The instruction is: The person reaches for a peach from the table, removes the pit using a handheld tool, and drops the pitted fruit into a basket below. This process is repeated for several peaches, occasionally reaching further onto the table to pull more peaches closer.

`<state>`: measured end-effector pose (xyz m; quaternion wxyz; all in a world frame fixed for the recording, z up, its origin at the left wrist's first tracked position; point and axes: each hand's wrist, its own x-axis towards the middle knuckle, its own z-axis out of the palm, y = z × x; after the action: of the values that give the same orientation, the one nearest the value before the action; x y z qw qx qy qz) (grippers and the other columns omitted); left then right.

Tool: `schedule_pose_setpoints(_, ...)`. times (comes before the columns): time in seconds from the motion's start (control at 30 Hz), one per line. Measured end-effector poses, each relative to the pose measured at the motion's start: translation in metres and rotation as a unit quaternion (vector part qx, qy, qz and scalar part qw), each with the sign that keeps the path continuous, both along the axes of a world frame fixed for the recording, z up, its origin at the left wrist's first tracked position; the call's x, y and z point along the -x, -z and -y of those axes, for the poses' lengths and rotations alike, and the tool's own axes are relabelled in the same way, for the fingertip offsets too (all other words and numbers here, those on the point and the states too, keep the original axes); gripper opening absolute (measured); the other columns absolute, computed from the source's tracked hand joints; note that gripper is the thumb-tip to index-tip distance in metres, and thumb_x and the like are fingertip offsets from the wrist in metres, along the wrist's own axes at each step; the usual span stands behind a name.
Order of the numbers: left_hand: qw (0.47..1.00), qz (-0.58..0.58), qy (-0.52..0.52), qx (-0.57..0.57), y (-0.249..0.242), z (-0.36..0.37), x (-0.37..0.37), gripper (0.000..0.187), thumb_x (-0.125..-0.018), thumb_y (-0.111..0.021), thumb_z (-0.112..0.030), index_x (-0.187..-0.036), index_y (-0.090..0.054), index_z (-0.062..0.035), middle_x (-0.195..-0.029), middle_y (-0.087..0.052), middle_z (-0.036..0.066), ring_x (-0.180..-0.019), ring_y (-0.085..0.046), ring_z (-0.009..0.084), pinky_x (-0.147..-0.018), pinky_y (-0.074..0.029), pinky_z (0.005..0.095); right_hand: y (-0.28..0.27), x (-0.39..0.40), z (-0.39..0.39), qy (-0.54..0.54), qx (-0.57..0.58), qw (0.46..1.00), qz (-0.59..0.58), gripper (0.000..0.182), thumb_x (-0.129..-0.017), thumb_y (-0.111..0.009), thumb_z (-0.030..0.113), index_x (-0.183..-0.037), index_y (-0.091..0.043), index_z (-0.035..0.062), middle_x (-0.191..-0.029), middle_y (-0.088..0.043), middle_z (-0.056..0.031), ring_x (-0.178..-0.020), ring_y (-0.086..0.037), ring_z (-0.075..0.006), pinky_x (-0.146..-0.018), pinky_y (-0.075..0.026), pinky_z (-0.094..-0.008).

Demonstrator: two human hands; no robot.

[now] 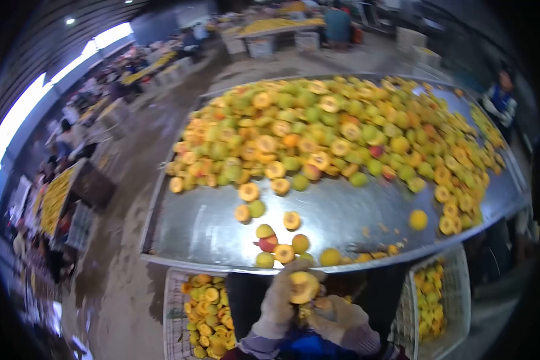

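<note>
My left hand (275,303), in a pale glove, is closed around a yellow peach half (304,287) with its cut face turned up toward me. Close beside it, my right hand (344,320), gloved too, is curled with its fingers near the lower edge of that half. Whatever those fingers grip is too small and blurred to make out. Both hands are over my lap, just in front of the near edge of a metal table (192,225). Several loose peach halves (284,253) lie on the table beyond my left hand.
A large heap of halved peaches (306,144) covers the table's far part. Crates of peach halves stand by my legs, one on the left (177,312) and one on the right (456,300). A person (501,102) is at the far right; other people and tables are behind.
</note>
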<state>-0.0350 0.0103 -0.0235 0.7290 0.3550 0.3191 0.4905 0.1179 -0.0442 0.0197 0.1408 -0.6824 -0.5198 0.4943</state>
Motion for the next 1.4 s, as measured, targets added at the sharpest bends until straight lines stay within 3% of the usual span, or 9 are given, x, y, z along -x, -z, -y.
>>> schedule_pose_setpoints(0.13, 0.993, 0.098, 0.001, 0.065, -0.004, 0.002, -0.008, 0.056, -0.100, -0.039, -0.045, -0.129, -0.043, 0.0025, -0.118, -0.060, 0.022, -0.097, -0.063, 0.0271, -0.088, -0.052, 0.0373, 0.012, -0.007, 0.004, -0.006, 0.004, 1.000, -0.011, 0.050, -0.082, -0.066, 0.048, -0.122, -0.057, 0.0204, -0.101, -0.065, -0.0164, -0.083, -0.068, -0.0334, -0.073, -0.055, -0.0399)
schedule_pose_setpoints(0.2, 0.998, 0.035, -0.033, 0.045, -0.009, 0.004, -0.010, 0.054, -0.100, -0.041, -0.044, -0.125, -0.044, 0.0036, -0.120, -0.059, 0.022, -0.100, -0.063, 0.0267, -0.088, -0.052, 0.0383, 0.036, -0.010, 0.010, -0.166, -0.447, 0.874, 0.091, 0.036, -0.079, -0.070, 0.031, -0.113, -0.064, 0.0226, -0.097, -0.061, -0.0125, -0.066, -0.066, -0.0259, -0.053, -0.053, -0.0336)
schedule_pose_setpoints(0.3, 0.992, -0.116, -0.020, -0.040, -0.013, 0.005, -0.012, 0.055, -0.100, -0.040, -0.046, -0.123, -0.045, 0.0042, -0.121, -0.058, 0.021, -0.101, -0.063, 0.0269, -0.088, -0.052, 0.0392, 0.043, -0.006, 0.008, -0.117, -0.469, 0.873, 0.061, 0.033, -0.075, -0.071, 0.019, -0.107, -0.067, 0.0242, -0.093, -0.057, -0.0095, -0.054, -0.059, -0.0200, -0.040, -0.046, -0.0273)
schedule_pose_setpoints(0.53, 0.998, -0.037, -0.039, -0.019, -0.010, 0.013, -0.022, 0.056, -0.100, -0.044, -0.044, -0.123, -0.044, 0.0064, -0.120, -0.058, 0.021, -0.098, -0.064, 0.0271, -0.088, -0.053, 0.0383, 0.018, -0.009, 0.006, -0.189, -0.439, 0.870, 0.119, 0.033, -0.081, -0.066, 0.023, -0.114, -0.062, 0.0192, -0.095, -0.057, -0.0113, -0.062, -0.064, -0.0233, -0.045, -0.050, -0.0311)
schedule_pose_setpoints(0.6, 0.990, -0.071, -0.070, -0.100, -0.017, 0.014, -0.028, 0.057, -0.100, -0.044, -0.044, -0.123, -0.045, 0.0082, -0.119, -0.058, 0.021, -0.097, -0.063, 0.0264, -0.086, -0.052, 0.0371, -0.003, -0.002, -0.002, -0.068, -0.011, 0.998, -0.008, 0.034, -0.089, -0.061, 0.031, -0.116, -0.055, 0.0111, -0.089, -0.060, -0.0111, -0.068, -0.066, -0.0251, -0.052, -0.053, -0.0328)
schedule_pose_setpoints(0.73, 0.969, -0.161, -0.090, -0.161, -0.021, 0.008, -0.031, 0.061, -0.099, -0.044, -0.047, -0.122, -0.047, 0.0099, -0.117, -0.059, 0.021, -0.095, -0.063, 0.0243, -0.083, -0.052, 0.0352, 0.021, -0.009, 0.006, -0.127, -0.255, 0.958, -0.036, 0.043, -0.092, -0.058, 0.041, -0.115, -0.051, 0.0047, -0.078, -0.062, -0.0086, -0.067, -0.066, -0.0235, -0.059, -0.053, -0.0312)
schedule_pose_setpoints(0.9, 0.987, -0.150, -0.002, -0.066, -0.034, 0.003, -0.031, 0.061, -0.098, -0.043, -0.052, -0.115, -0.051, 0.0068, -0.102, -0.062, 0.022, -0.076, -0.065, 0.0257, -0.067, -0.054, 0.0336, 0.010, -0.014, 0.001, 0.024, 0.157, 0.914, -0.373, 0.028, -0.093, -0.059, 0.033, -0.100, -0.054, 0.0059, -0.064, -0.056, -0.0017, -0.052, -0.051, -0.0090, -0.049, -0.041, -0.0248)
schedule_pose_setpoints(1.13, 0.883, -0.350, 0.054, -0.309, -0.046, -0.009, -0.019, 0.024, -0.090, -0.057, -0.019, -0.099, -0.065, 0.0015, -0.100, -0.069, 0.016, -0.089, -0.068, 0.0300, -0.076, -0.054, 0.0342, 0.051, -0.023, 0.022, -0.040, 0.096, 0.796, -0.597, 0.027, -0.098, -0.055, 0.032, -0.107, -0.056, 0.0067, -0.060, -0.053, 0.0001, -0.046, -0.047, -0.0087, -0.042, -0.037, -0.0236)
schedule_pose_setpoints(1.4, 0.869, -0.255, 0.053, -0.419, -0.034, -0.018, -0.026, 0.042, -0.095, -0.053, -0.038, -0.094, -0.065, 0.0018, -0.089, -0.068, 0.017, -0.075, -0.068, 0.0259, -0.067, -0.054, 0.0334, 0.052, -0.023, 0.032, -0.159, -0.098, 0.871, -0.454, 0.020, -0.097, -0.047, 0.013, -0.106, -0.060, 0.0006, -0.101, -0.061, -0.0065, -0.093, -0.063, -0.0166, -0.088, -0.050, -0.0298)
